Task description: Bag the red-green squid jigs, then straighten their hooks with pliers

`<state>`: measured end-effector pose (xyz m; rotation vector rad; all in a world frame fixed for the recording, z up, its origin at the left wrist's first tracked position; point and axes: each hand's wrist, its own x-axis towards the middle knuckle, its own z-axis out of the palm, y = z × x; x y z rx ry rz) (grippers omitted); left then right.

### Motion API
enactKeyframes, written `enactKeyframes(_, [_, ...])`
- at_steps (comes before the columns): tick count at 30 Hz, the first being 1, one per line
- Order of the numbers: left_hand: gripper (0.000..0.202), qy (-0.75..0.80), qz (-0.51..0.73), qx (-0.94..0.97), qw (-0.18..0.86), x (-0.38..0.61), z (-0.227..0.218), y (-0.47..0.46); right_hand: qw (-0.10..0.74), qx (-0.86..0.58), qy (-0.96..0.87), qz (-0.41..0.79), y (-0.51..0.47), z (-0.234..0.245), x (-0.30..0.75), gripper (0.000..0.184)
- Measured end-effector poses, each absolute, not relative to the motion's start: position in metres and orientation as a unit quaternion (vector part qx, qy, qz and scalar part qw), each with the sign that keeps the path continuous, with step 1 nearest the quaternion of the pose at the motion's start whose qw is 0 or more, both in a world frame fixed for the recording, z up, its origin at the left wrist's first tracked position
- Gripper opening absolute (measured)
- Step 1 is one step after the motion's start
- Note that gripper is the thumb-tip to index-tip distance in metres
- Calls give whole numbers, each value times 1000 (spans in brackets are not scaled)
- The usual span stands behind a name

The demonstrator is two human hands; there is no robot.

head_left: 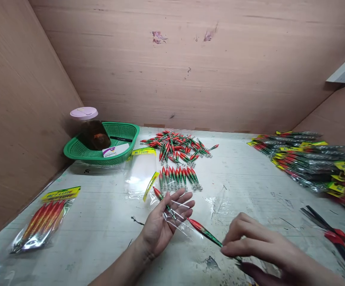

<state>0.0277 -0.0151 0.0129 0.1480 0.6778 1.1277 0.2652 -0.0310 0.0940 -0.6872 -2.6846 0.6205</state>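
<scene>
My left hand (163, 222) lies palm up near the table's front, fingers loosely spread, with a clear plastic bag (172, 212) and a red-green fishing lure (160, 195) resting across the palm. My right hand (258, 248) pinches the tail end of a second red-green lure (203, 232), whose tip points into the bag's mouth. Just beyond my left hand a row of lures (180, 178) lies side by side, with a loose pile of lures (178, 147) behind it.
A green basket (130, 133) with a pink-lidded jar (90, 127) stands at the back left. A filled lure pack (45, 218) lies front left, empty bags (141, 174) in the middle, stacked packs (309, 161) and red-handled pliers (336, 236) at right. Wooden walls enclose the table.
</scene>
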Motion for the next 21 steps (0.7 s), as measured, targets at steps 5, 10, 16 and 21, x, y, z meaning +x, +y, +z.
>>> enactKeyframes(5, [34,307,506,69,803,30,15,-20,257,-289,-920,59,-29,51,229,30])
enactKeyframes(10, [33,286,497,79,815,33,11,-22,348,-327,-877,-49,-30,30,204,23])
enactKeyframes(16, [31,238,523,60,816,36,8,-24,421,-375,-824,-51,-29,33,188,13])
enactKeyframes(21, [36,186,534,61,823,36,7,-27,471,-378,-797,-22,-25,40,182,15])
